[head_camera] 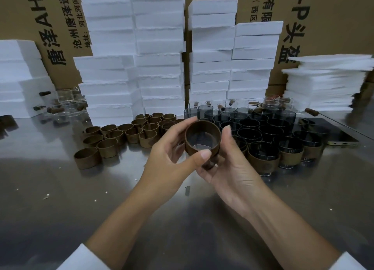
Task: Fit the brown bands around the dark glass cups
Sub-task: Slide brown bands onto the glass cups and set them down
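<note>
A dark glass cup (203, 141) with a brown band wrapped round it is held above the steel table, its mouth tilted toward me. My left hand (172, 154) grips its left side, thumb across the front of the band. My right hand (228, 164) cups it from below and the right, with the forefinger up beside the rim. Several loose brown bands (113, 137) lie on the table to the left. Several dark glass cups (263, 128) stand grouped on the right, the nearest ones (263, 160) wearing brown bands.
Stacks of white foam blocks (157, 53) and cardboard boxes (327, 23) wall off the back. Clear glass cups (64, 106) stand at the back left and behind the dark ones. A phone (342, 138) lies at the right. The steel table (60, 199) carries small white crumbs.
</note>
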Demonstrator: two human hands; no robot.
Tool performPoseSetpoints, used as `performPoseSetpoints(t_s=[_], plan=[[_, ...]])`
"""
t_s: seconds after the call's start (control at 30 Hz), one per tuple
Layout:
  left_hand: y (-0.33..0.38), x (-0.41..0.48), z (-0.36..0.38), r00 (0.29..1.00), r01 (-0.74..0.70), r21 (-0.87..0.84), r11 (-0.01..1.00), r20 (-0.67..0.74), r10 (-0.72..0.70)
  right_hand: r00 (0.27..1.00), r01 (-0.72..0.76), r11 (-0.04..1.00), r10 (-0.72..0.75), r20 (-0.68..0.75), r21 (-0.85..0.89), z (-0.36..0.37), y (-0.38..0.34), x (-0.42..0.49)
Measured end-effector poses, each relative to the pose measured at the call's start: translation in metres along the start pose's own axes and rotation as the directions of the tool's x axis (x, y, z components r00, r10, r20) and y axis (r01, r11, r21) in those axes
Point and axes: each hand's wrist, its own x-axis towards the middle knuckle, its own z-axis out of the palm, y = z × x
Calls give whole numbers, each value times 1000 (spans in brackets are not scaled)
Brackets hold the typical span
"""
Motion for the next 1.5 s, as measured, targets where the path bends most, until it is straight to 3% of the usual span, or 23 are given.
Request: performPoseSetpoints(t_s=[0.27, 0.47, 0.67, 0.93, 1.17, 1.4, 1.5], plan=[[-6, -2, 3, 997, 55, -124, 991, 62, -48, 1000, 14, 1000, -14, -7, 15, 2, -1, -1], [-17, -2, 6, 983, 163, -226, 960, -44, -177, 1000, 11, 1000, -12, -18, -27, 1, 0, 1], [-18, -2, 11, 982, 169, -158, 973, 107, -154, 998, 56, 997, -57, -24, -60, -3, 0, 4], [-19, -1, 7, 981, 181, -212, 960, -30, -191, 994, 46, 997, -52, -98, -55, -2, 0, 3], [-19, 1, 3, 937, 304, -362, 881, -53, -345, 994, 50, 999, -50, -99, -2, 0, 0, 2], [-25, 2, -8, 919, 385, -532, 754, 151, -363, 993, -14, 1000, 14, -117, 5, 5, 4, 0], [-28, 3, -10, 921, 386, -533, 753, 171, -351, 992, -39, 999, 39, -120, -2, 4, 2, 0]])
